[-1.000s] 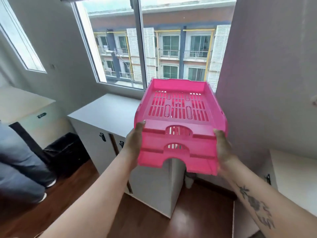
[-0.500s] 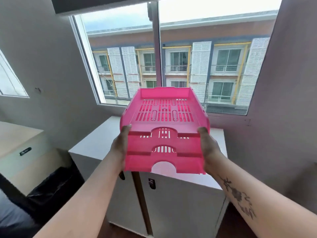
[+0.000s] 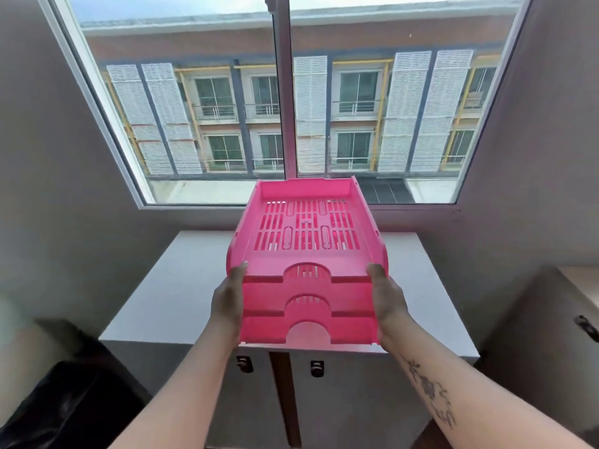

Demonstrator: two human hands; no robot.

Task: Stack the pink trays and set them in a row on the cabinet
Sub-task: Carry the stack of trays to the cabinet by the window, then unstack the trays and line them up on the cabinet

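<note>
Head view | left hand and right hand are gripping stacked, slotted pink trays between them | white cabinet lying below

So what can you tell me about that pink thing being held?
The stack of pink trays looks like glossy plastic: three tiers, each front edge with an arched cut-out, the top tray's floor slotted and empty. The left hand and right hand grip its front corners, holding it tilted over the white cabinet below the window. Whether it touches the cabinet is unclear.

One head-worn view looks forward and down, close over the cabinet, facing the window.
</note>
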